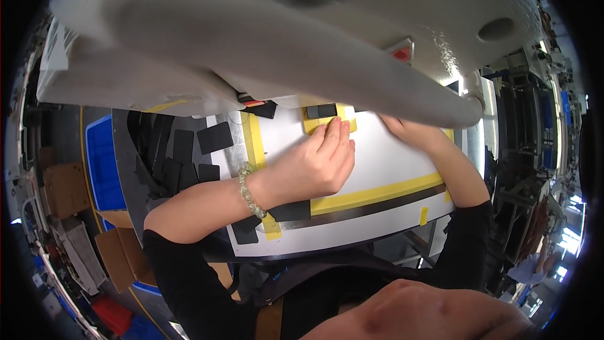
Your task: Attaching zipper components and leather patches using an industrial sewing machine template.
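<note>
A yellow block (347, 124) with a dark rectangular piece (322, 111) set in its top lies on a white work surface (377, 164) edged with yellow tape. My left hand (314, 162) reaches across from the left, its bent fingers pressed together and the fingertips at the block's near edge. Whatever those fingers hold, if anything, is hidden. Farther right, my right hand (412, 133) rests at the surface, its fingers mostly covered by a thick grey bar (302, 44). Beside my left forearm are several flat black rounded pieces (215, 138).
The grey machine body (402, 0) overhangs the far side, with the bar crossing low above my hands. More black pieces (292, 211) lie at the near left edge. Left of the table stand a blue bin (104, 164) and an opened cardboard box (126, 249).
</note>
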Demonstrator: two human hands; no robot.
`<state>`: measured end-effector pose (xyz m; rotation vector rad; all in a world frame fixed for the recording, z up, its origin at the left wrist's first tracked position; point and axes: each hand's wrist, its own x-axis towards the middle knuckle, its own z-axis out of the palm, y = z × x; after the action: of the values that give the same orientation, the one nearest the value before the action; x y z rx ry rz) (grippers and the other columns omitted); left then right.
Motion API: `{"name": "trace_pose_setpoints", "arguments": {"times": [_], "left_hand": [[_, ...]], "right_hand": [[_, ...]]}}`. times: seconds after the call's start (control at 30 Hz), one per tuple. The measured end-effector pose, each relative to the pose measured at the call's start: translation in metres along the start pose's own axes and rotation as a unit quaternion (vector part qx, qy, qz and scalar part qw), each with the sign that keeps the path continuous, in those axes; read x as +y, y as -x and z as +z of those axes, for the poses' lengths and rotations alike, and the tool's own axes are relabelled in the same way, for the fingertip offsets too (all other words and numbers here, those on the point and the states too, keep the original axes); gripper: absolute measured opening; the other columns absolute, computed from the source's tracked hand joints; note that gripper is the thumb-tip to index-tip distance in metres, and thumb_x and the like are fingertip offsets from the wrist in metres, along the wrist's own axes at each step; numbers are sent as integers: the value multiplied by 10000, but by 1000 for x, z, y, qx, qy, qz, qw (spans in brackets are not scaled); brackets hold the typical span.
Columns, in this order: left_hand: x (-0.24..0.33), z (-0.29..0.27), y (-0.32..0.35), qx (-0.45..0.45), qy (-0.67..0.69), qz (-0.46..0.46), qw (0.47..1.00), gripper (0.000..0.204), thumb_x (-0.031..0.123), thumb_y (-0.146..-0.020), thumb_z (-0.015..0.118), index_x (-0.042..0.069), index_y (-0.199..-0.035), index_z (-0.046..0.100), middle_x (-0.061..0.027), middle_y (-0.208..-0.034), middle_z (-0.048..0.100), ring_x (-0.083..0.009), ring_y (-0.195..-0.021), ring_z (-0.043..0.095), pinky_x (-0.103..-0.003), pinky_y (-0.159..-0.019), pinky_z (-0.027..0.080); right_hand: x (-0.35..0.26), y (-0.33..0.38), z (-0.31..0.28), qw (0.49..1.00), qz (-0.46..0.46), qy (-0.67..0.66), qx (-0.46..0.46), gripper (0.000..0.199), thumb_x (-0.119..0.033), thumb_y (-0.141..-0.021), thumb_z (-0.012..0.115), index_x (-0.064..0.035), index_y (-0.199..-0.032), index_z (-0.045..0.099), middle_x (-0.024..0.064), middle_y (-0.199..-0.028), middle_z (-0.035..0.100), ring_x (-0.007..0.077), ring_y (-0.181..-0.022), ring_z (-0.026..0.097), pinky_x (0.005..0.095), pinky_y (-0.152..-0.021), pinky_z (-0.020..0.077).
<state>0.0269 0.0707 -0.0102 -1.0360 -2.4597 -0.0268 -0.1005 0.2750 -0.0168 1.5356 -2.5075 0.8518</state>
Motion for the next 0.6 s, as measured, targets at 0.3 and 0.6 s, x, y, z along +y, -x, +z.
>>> {"name": "trace_pose_setpoints", "arguments": {"times": [0.3,0.6], "left_hand": [[0,2,-1,9,11,-4,1000,191,99,-792,568,-52,-891,629,-238,-954,639,-308,-942,640,-349,-821,533],[1,3,0,17,17,-10,1000,191,97,-792,562,-53,-891,627,-239,-950,637,-312,-944,637,-352,-843,522]], "right_hand": [[7,5,3,1000,15,9,-22,157,-92,-814,607,-34,-959,621,129,-946,600,299,-883,578,362,-778,450],[3,2,3,996,69,-33,-47,173,-3,-812,583,-47,-959,662,124,-856,633,236,-773,595,303,-690,461]]}}
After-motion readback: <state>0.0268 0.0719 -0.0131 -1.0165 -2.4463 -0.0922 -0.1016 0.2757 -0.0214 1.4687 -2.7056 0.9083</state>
